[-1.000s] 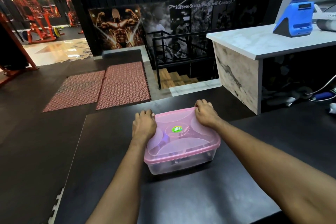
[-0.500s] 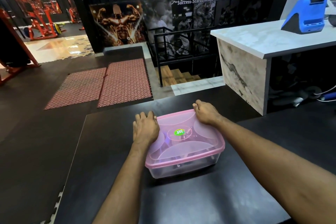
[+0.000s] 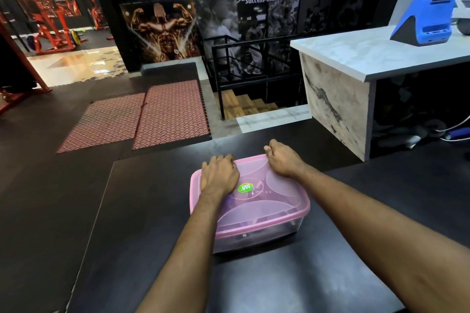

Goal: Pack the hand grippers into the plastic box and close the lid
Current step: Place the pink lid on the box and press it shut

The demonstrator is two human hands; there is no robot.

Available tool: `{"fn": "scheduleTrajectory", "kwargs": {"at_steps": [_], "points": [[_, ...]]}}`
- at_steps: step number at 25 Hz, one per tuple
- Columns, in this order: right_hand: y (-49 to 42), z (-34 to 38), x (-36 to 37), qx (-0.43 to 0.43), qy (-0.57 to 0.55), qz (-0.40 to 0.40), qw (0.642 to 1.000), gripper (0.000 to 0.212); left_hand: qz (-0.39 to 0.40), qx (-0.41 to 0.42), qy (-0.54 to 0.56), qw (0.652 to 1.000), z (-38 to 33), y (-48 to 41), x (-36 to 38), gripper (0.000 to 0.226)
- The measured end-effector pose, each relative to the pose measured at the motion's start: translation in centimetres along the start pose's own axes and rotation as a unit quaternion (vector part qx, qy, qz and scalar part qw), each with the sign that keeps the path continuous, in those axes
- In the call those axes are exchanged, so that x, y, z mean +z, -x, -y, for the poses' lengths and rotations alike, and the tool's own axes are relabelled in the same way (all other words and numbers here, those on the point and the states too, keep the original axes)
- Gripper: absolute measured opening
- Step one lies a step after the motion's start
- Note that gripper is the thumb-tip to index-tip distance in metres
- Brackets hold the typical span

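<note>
A clear plastic box with a pink lid sits on a black table. The lid lies flat on the box and carries a green sticker at its middle. Dark shapes of the hand grippers show dimly through the front wall. My left hand rests palm down on the lid's far left part, fingers curled over the far edge. My right hand presses on the lid's far right corner, its fingers bent over that rim.
A marble-topped counter with a blue device stands to the right. Beyond the table's far edge are a railed stairwell and red floor mats. Red gym machines stand far left.
My left hand has slid from the lid's left edge onto its top, nearer the far rim. The right hand stays on the far right corner. The camera has shifted slightly.
</note>
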State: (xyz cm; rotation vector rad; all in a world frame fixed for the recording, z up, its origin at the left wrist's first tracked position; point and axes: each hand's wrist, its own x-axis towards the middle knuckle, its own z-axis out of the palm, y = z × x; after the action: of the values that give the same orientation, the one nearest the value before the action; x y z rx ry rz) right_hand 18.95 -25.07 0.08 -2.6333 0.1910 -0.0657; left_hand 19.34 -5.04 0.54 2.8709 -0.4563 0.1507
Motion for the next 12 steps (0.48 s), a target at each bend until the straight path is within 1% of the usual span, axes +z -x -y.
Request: {"fn": "scheduleTrajectory", "kwargs": {"at_steps": [2,7,12], "points": [[-0.05,-0.13,-0.08,-0.007,-0.008,0.018,1.0,0.027,-0.003,0.002,-0.003,1.0,-0.02,-0.18,0.14,0.034],[-0.25,-0.12,0.02,0.003,-0.02,0.043,0.999,0.029,0.0,0.007,0.0,1.0,-0.02,-0.25,0.09,0.039],[-0.05,-0.23,0.19,0.021,-0.054,0.043,0.997,0.031,0.0,0.006,0.003,1.0,-0.07,-0.41,0.18,0.042]]}}
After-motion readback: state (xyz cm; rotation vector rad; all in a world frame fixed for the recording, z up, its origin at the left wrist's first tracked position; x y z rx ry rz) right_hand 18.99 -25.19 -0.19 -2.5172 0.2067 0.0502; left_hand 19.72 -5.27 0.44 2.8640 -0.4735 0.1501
